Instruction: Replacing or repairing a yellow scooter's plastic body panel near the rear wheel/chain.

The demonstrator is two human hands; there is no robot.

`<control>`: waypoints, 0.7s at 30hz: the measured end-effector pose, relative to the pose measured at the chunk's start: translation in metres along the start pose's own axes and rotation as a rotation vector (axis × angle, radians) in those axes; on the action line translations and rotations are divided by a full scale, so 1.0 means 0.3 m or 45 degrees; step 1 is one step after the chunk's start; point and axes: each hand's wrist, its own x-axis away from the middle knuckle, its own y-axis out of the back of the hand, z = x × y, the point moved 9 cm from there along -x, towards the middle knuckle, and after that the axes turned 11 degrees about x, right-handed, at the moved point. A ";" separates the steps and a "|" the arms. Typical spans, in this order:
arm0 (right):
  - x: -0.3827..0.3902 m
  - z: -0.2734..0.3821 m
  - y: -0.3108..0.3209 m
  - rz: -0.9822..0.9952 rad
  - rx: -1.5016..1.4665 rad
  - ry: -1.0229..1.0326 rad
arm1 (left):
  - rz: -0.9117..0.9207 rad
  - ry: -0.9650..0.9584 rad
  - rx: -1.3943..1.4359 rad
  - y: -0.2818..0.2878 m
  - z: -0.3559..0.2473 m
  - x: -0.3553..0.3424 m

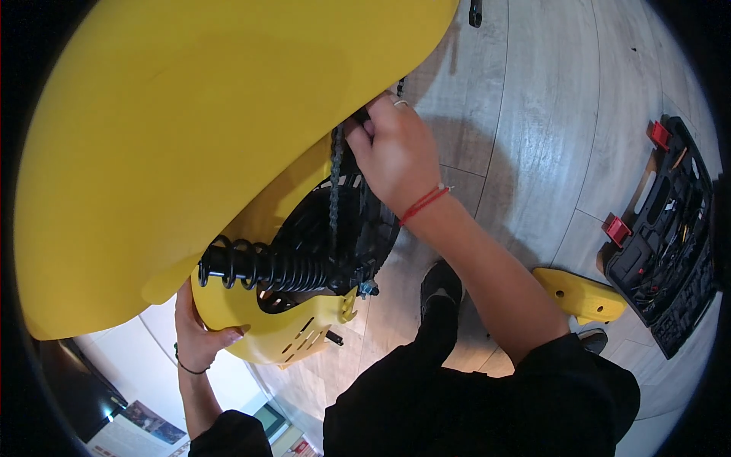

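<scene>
A large smooth yellow body shell fills the upper left. Beneath its edge sit a black wheel, a dark drive chain and a black coil-spring shock absorber. My right hand, with a red string bracelet at the wrist, reaches to the shell's edge by the upper end of the chain. Its fingers are bent together around a dark part mostly hidden by the hand and shell. Lower left, my left hand grips the slotted yellow wheel cover, its thumb on the near face and its fingers partly hidden behind.
On the wooden floor at right lies an unfolded black tool case with red latches. A yellow piece with holes lies beside it, near my shoes. A black pedal-like part shows at the top.
</scene>
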 end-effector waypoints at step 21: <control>-0.022 0.038 0.028 -0.059 0.067 0.666 | 0.114 -0.021 -0.047 0.003 0.010 0.004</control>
